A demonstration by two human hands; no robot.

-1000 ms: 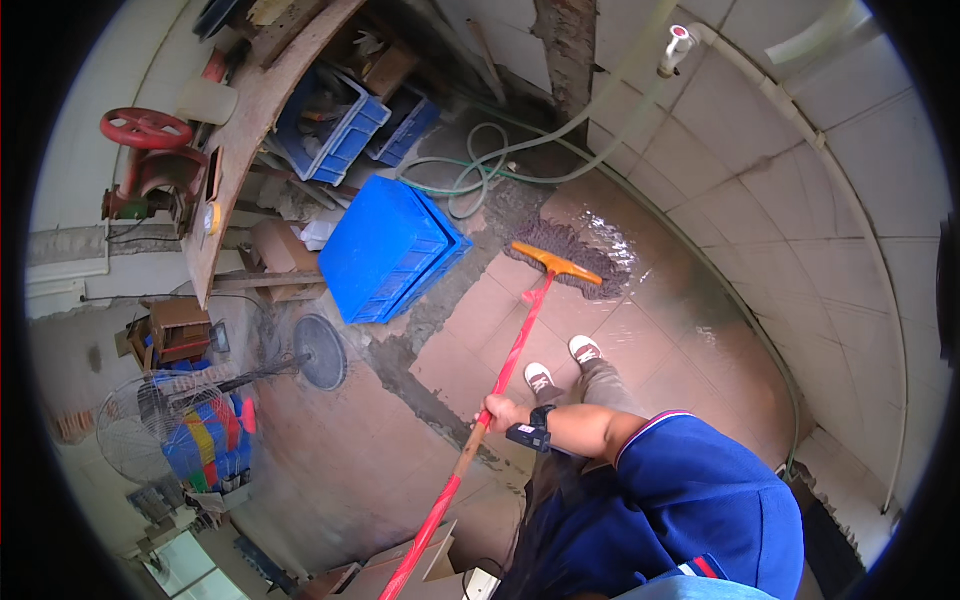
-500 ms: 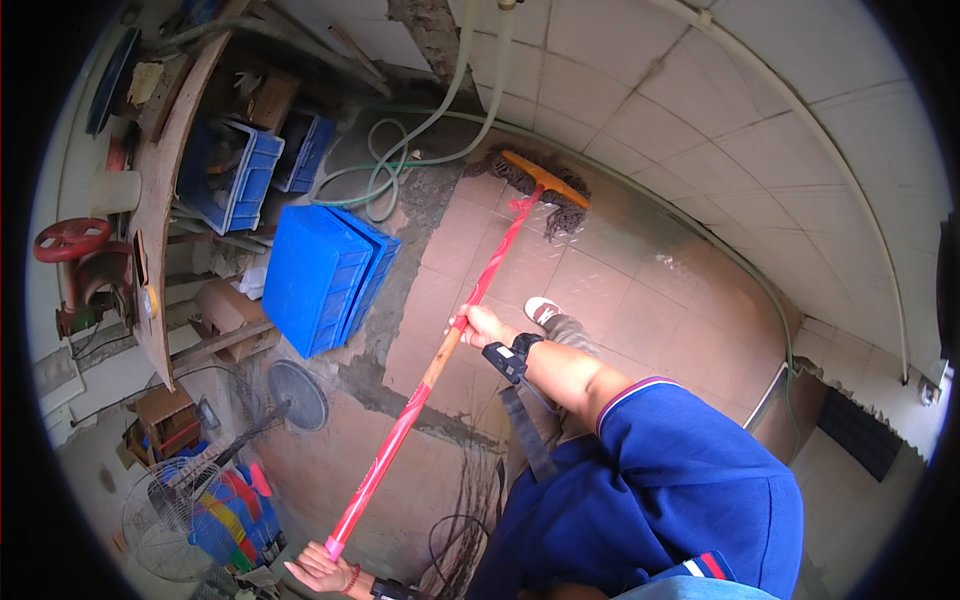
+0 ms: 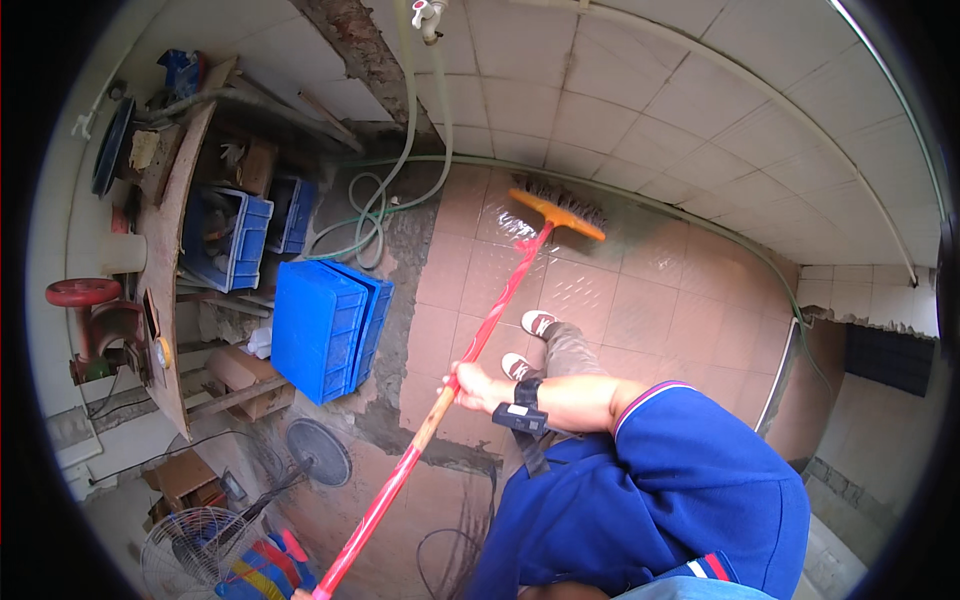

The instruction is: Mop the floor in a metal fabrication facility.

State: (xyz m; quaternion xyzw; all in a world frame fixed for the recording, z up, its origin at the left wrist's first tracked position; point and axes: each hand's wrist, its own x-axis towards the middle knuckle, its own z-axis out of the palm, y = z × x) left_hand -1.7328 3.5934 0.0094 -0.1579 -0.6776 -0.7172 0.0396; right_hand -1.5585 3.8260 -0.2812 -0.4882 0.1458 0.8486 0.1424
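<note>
A string mop with a red-and-white spiral handle (image 3: 385,497) and an orange head (image 3: 560,213) slants across the view. Its dark strands (image 3: 565,192) spread over wet floor tiles near the far wall. My right hand (image 3: 466,385) is wrapped round the middle of the handle, beside a stretch of bare wood. At the lower left edge only a sliver of my left hand (image 3: 302,594) shows, at the handle's end; most of it is cut off. My shoes (image 3: 538,323) stand on the tiles below the mop head.
Blue crates (image 3: 318,330) stand left, by a wooden board (image 3: 170,260) and a red valve wheel (image 3: 83,292). A pale hose (image 3: 372,225) coils near the wall beneath a tap (image 3: 428,18). A fan cage (image 3: 195,548) and a round grey base (image 3: 320,452) sit lower left.
The mop head has swung round, its strands now trailing toward the wall. The view has shifted, so the left hand has mostly dropped out of the lower edge and a second shoe shows.
</note>
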